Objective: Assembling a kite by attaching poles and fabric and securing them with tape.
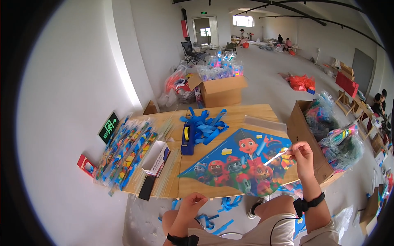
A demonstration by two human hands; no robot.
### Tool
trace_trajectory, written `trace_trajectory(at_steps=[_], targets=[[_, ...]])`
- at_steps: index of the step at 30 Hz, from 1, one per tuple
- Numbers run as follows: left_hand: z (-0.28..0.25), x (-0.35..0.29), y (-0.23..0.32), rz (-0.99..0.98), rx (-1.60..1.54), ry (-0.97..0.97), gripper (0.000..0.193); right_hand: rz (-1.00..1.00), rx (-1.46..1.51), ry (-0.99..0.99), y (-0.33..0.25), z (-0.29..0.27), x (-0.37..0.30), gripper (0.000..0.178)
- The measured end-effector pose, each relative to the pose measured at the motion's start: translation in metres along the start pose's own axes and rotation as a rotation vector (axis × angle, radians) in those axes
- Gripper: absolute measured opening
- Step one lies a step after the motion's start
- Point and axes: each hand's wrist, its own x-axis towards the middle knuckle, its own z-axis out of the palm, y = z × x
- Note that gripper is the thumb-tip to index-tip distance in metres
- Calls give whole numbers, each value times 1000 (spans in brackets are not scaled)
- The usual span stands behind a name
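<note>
I see a cartoon kite (240, 166) spread flat on the wooden surface (242, 115), my right hand (301, 153) pinching a thin white rod (276, 157) over it, unfitted; left hand (193, 203) curled empty below the edge. Packed kites (125, 151) lie beside.

The kite (242, 166) on the pale wooden table (246, 112) is bright blue, printed with cartoon figures in red, yellow and grey. Behind the kite lies a heap of blue ribbons (205, 125); beside that heap stands a dark blue tape dispenser (188, 139) with a yellow roll. Left of the kite, clear packets (125, 151) show blue, orange and yellow print.
</note>
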Motion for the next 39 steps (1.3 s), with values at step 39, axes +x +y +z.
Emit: trace_trajectory(at_steps=[39], targets=[[-103, 154, -86, -173, 409, 606, 21, 221, -454, -95, 360, 179, 165, 16]])
